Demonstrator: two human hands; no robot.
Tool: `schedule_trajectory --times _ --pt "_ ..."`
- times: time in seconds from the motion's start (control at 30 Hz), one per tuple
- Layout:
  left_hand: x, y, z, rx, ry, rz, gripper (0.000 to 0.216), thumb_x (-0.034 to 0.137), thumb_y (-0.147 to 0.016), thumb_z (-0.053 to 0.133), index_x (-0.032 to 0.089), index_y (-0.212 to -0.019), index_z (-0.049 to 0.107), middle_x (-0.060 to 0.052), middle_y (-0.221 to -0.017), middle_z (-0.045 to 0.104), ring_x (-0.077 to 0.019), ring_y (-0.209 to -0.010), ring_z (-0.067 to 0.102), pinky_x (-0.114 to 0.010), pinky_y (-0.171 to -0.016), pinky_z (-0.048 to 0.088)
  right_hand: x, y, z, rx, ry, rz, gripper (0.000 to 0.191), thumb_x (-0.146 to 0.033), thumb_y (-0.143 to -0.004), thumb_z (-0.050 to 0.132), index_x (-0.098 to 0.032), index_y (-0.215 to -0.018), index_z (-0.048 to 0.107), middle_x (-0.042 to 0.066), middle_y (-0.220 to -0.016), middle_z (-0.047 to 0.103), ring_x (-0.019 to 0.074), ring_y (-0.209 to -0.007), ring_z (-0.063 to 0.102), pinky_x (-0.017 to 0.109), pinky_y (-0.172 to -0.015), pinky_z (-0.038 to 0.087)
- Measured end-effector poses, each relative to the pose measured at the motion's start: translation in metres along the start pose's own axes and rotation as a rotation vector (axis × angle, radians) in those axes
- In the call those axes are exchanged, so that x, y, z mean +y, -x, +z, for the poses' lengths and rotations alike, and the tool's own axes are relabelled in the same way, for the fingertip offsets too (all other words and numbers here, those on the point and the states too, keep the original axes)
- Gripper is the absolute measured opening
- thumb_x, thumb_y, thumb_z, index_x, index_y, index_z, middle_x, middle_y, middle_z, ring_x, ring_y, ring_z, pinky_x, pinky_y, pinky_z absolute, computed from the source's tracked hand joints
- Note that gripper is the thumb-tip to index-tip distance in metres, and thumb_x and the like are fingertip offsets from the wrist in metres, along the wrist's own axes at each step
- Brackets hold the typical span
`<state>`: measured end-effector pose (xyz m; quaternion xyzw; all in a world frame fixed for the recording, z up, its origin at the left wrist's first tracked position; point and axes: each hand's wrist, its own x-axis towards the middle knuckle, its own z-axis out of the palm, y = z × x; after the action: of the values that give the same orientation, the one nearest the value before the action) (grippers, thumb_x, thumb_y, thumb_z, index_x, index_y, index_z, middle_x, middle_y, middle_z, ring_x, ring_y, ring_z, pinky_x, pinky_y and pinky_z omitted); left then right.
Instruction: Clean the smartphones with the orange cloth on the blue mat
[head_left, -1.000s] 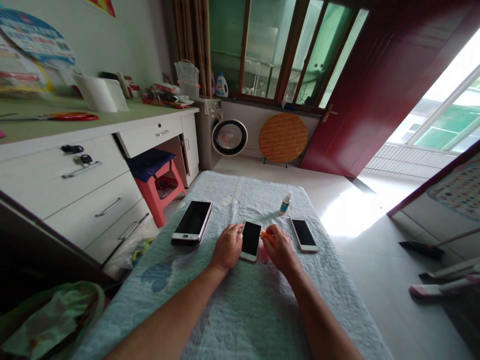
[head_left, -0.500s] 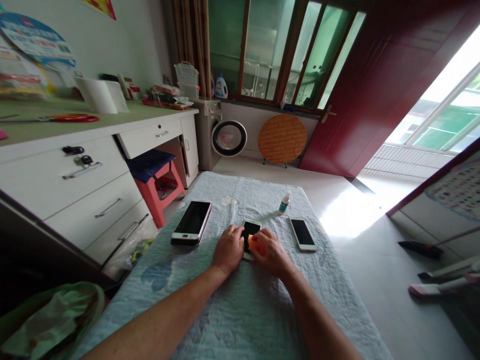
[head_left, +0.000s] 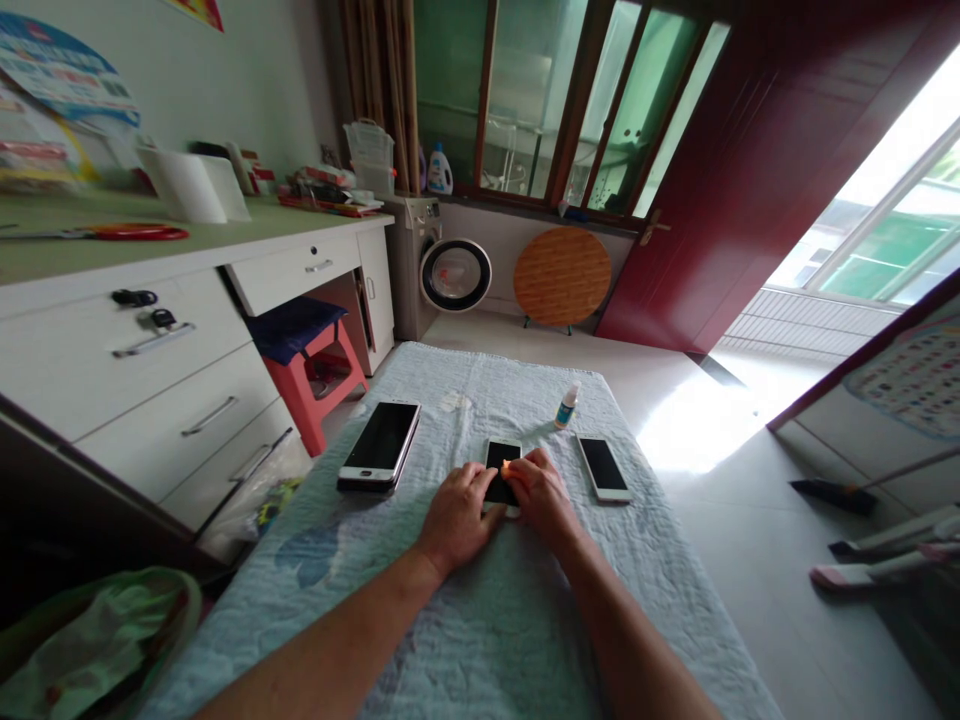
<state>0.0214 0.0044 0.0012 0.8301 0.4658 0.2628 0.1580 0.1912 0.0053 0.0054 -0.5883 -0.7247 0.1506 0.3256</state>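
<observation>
Someone seems to be wiping the phone (head_left: 496, 489) lying mid-desk (head_left: 480, 630): the right hand (head_left: 545, 497) pinches an orange cloth (head_left: 508, 467) at its screen. The left hand's (head_left: 457, 512) parted fingers touch its nine o'clock side, grip unclear. Next calls for light strokes, I'd say.

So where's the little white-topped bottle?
In the head view, the white-topped bottle stands right of centre on the quilted cloth, beyond the right hand and near the far end of the rightmost smartphone.

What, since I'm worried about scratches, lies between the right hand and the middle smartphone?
The head view shows orange cloth, pinched by the right hand over the middle smartphone.
</observation>
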Motion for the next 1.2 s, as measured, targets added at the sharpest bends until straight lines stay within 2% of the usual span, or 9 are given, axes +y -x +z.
schedule_trajectory --times 0.13,0.23,0.43,0.57,0.77,0.9,1.03,1.1,1.2 --pt "0.001 0.004 0.0 -0.023 -0.011 0.045 0.071 0.059 -0.073 0.071 0.017 -0.128 0.054 -0.013 -0.12 0.057 -0.0318 -0.111 0.054 -0.045 -0.099 0.044 0.001 -0.002 -0.004 -0.003 0.018 -0.005 0.016 -0.019 -0.089 0.054 -0.02 -0.082 0.069 0.003 -0.087 0.051 0.0138 -0.08 0.051 0.025 -0.075 0.042" --pt "-0.002 0.003 0.0 -0.023 0.003 0.044 0.068 0.063 -0.078 0.064 0.017 -0.127 0.055 -0.013 -0.119 0.059 -0.0307 -0.11 0.056 -0.044 -0.097 0.045 -0.003 0.0 -0.011 -0.07 0.023 -0.045 0.016 -0.012 -0.084 0.055 -0.019 -0.079 0.068 0.002 -0.084 0.052 0.0136 -0.079 0.052 0.024 -0.075 0.042" --pt "-0.004 0.004 -0.001 -0.075 -0.052 0.038 0.053 0.052 -0.09 0.056 0.015 -0.128 0.057 -0.014 -0.137 0.054 -0.0307 -0.12 0.052 -0.045 -0.103 0.042 -0.014 0.01 -0.023 -0.218 -0.045 -0.115 0.018 -0.009 -0.081 0.057 -0.02 -0.076 0.07 0.001 -0.081 0.054 0.0121 -0.076 0.053 0.023 -0.072 0.042" --pt "0.001 0.005 -0.004 -0.1 -0.115 0.031 0.044 0.04 -0.091 0.056 0.016 -0.128 0.057 -0.013 -0.14 0.053 -0.0309 -0.118 0.053 -0.045 -0.1 0.044 -0.014 0.01 -0.026 -0.246 -0.061 -0.119 0.018 -0.008 -0.08 0.058 -0.02 -0.077 0.071 0.001 -0.081 0.055 0.012 -0.076 0.054 0.023 -0.072 0.042" --pt "0.019 0.006 -0.005 -0.131 -0.192 -0.014 0.043 0.018 -0.087 0.058 0.015 -0.13 0.055 -0.016 -0.139 0.053 -0.0346 -0.117 0.054 -0.048 -0.093 0.047 -0.006 0.005 -0.018 -0.13 -0.029 -0.059 0.02 -0.009 -0.084 0.055 -0.02 -0.083 0.071 0.002 -0.083 0.055 0.0133 -0.079 0.054 0.024 -0.075 0.043" --pt "0.026 0.008 -0.004 -0.133 -0.268 -0.037 0.042 0.014 -0.089 0.051 0.01 -0.131 0.054 -0.021 -0.138 0.052 -0.0367 -0.117 0.054 -0.05 -0.092 0.047 -0.001 0.001 -0.01 -0.041 0.012 -0.002 0.019 -0.012 -0.085 0.055 -0.02 -0.087 0.071 0.003 -0.089 0.055 0.0142 -0.083 0.054 0.025 -0.078 0.042" --pt "0.014 0.005 -0.006 -0.11 -0.185 0.005 0.043 0.028 -0.087 0.062 0.015 -0.128 0.057 -0.017 -0.136 0.054 -0.0354 -0.117 0.053 -0.048 -0.095 0.045 0.0 0.0 -0.007 -0.01 0.047 0.022 0.019 -0.014 -0.086 0.055 -0.022 -0.089 0.072 0.003 -0.09 0.055 0.0151 -0.085 0.053 0.026 -0.081 0.042" --pt "0.004 0.002 -0.008 -0.092 -0.09 0.041 0.043 0.038 -0.085 0.065 0.018 -0.124 0.06 -0.015 -0.131 0.058 -0.0328 -0.115 0.054 -0.047 -0.1 0.043 -0.002 0.001 -0.008 -0.023 0.057 0.011 0.02 -0.014 -0.087 0.054 -0.023 -0.088 0.072 0.003 -0.088 0.054 0.0148 -0.084 0.052 0.026 -0.079 0.041" --pt "-0.007 -0.005 -0.009 -0.105 0.012 0.079 0.052 0.053 -0.081 0.066 0.02 -0.121 0.061 -0.011 -0.121 0.062 -0.0285 -0.111 0.057 -0.041 -0.098 0.045 -0.008 0.004 -0.009 -0.061 0.055 -0.024 0.022 -0.012 -0.086 0.053 -0.023 -0.084 0.071 0.002 -0.085 0.053 0.0143 -0.081 0.052 0.025 -0.076 0.041"
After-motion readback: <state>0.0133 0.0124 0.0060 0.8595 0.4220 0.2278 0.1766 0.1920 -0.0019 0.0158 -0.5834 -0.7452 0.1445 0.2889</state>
